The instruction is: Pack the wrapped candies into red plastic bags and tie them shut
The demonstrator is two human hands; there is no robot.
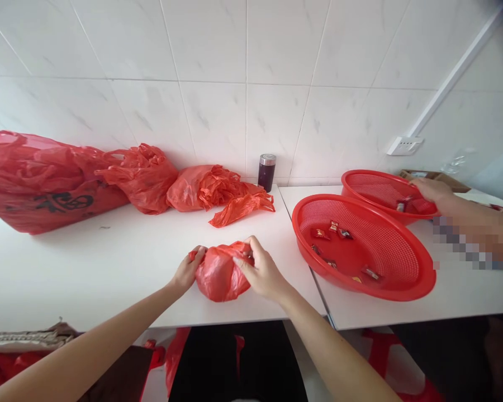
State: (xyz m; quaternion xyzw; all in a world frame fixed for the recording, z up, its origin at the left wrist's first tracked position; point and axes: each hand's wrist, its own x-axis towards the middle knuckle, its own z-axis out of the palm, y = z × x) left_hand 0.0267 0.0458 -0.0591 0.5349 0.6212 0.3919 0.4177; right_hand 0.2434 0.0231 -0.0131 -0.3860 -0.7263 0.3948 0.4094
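Near the table's front edge, a small filled red plastic bag (221,274) rests between my two hands. My left hand (189,267) pinches its left side, a bit of red plastic showing at the fingertips. On the upper right, my right hand (262,269) grips the bag's gathered plastic between thumb and fingers. What the bag holds is hidden by the plastic. Just behind it lies a crumpled red plastic bag (243,207). To the right of my right hand stands a red perforated basket (402,251) with several small wrapped candies (344,233) on its bottom.
Along the wall sit a large red bag (62,195) and two red bundles (146,178) (188,190). A dark tumbler (266,173) stands behind. Another person's hand (433,191) reaches into a second red basket (373,181). A cardboard box (29,339) is at lower left.
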